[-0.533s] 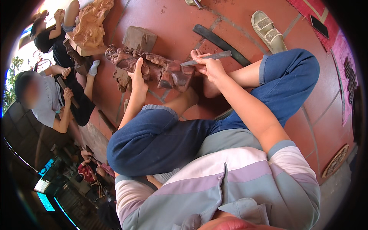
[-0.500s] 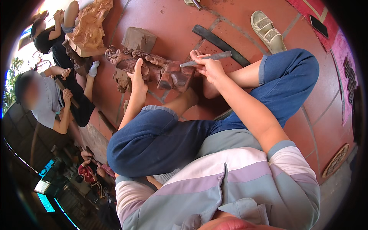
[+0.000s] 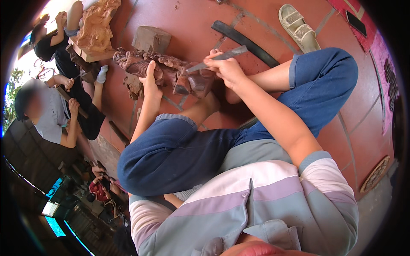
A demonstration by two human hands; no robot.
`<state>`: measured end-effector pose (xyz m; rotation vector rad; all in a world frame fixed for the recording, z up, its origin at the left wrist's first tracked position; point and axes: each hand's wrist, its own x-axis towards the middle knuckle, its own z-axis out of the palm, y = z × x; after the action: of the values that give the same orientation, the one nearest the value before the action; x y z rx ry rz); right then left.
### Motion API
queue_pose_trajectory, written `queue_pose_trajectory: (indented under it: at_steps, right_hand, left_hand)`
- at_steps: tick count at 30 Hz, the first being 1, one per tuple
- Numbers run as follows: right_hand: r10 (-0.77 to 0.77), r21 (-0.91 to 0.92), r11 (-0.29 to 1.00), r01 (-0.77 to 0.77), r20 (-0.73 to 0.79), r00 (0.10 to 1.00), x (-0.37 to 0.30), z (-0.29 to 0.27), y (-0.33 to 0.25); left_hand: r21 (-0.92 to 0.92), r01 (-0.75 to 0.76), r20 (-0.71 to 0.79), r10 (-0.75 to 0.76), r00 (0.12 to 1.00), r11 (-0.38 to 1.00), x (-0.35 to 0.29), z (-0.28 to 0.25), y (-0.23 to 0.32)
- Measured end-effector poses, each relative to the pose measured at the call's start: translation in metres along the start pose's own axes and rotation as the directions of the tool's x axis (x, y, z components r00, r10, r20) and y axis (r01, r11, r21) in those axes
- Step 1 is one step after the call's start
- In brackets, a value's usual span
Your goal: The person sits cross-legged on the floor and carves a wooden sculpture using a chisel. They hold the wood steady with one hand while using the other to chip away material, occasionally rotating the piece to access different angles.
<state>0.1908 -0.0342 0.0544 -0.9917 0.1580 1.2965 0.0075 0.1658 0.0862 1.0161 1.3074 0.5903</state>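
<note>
A reddish-brown wood carving with swirling relief lies across in front of my crossed legs. My left hand grips its near side, thumb up over the edge and the other fingers hidden beneath or behind it. In my right hand is a tapered flat grey metal file. Its narrow end slants down to the left over the carving's right part; whether it touches the wood I cannot tell. The wide end points up to the right. My bare feet are close to the carving's right end.
A wood block stands behind the carving. A dark curved strip and a beige sandal lie on the red tiles. A phone rests on red cloth at far right. Co-workers sit at left, near a large orange-brown carving.
My right hand has shifted slightly up and left, and the file has tilted more steeply, its narrow end farther over the carving. My left hand keeps its hold.
</note>
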Motion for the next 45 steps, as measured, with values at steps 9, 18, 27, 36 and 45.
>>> queue_pose_trajectory:
  at_steps: [9,18,27,36,45]
  right_hand:
    - [-0.122,-0.054,0.991,0.123,0.026,0.992,0.008,0.004,0.002]
    - [-0.052,-0.021,0.998,0.053,0.064,0.997,0.001,0.01,-0.005]
    - [-0.075,-0.025,0.997,0.078,0.11,0.991,-0.019,0.017,-0.017]
    - [0.047,0.181,0.983,-0.036,-0.06,0.997,-0.016,-0.013,0.0]
    - [-0.093,0.033,0.995,0.094,-0.052,0.994,-0.002,-0.015,0.004]
  left_hand:
    - [0.011,0.045,-0.039,-0.044,0.998,0.999,0.003,0.005,0.002]
    - [0.016,0.035,0.031,-0.035,0.999,0.999,0.005,0.003,0.001]
    - [-0.02,0.027,0.038,-0.026,0.999,0.999,0.006,-0.005,-0.005]
    - [-0.015,-0.053,-0.04,0.052,0.998,0.998,-0.008,0.011,0.003]
    - [0.017,-0.072,-0.113,0.073,0.991,0.997,-0.002,0.01,0.002]
